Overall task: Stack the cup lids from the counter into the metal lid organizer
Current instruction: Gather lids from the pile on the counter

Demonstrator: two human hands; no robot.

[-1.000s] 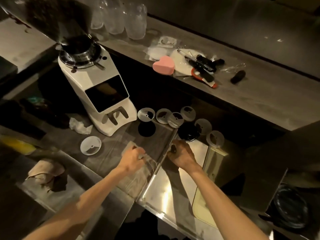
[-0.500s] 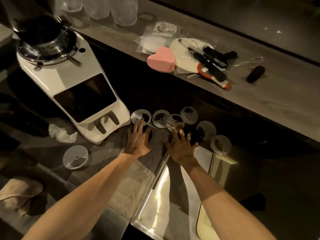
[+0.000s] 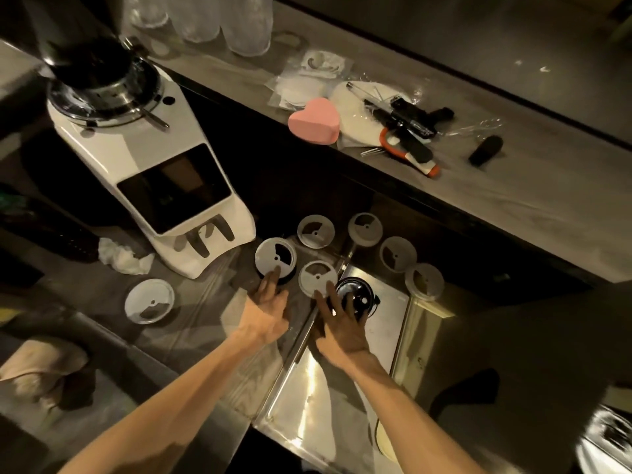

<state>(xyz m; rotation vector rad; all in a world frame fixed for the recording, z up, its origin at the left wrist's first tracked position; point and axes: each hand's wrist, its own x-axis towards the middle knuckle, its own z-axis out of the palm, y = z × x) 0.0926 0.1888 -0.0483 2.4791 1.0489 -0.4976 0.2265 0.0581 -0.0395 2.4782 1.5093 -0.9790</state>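
Several round translucent cup lids lie on the lower counter. My left hand (image 3: 268,304) reaches forward with straight fingers, its fingertips touching the near edge of one lid (image 3: 275,256). My right hand (image 3: 337,318) is spread flat, fingers touching another lid (image 3: 318,277) and covering part of a black domed lid (image 3: 355,294). More lids sit behind: one (image 3: 315,230), one (image 3: 365,229), one (image 3: 397,254) and one (image 3: 424,280). A lone lid (image 3: 149,301) lies to the left. No metal lid organizer is plainly visible.
A white coffee grinder (image 3: 154,165) stands at the left, with a crumpled tissue (image 3: 121,258) beside it. The raised shelf behind holds a pink heart-shaped box (image 3: 314,121), pens and scissors (image 3: 407,131), and plastic cups (image 3: 246,25). A steel surface (image 3: 318,405) lies below my right hand.
Both hands have gone from near the counter seam forward to the lids, opening out flat. The camera has moved closer over the lids.
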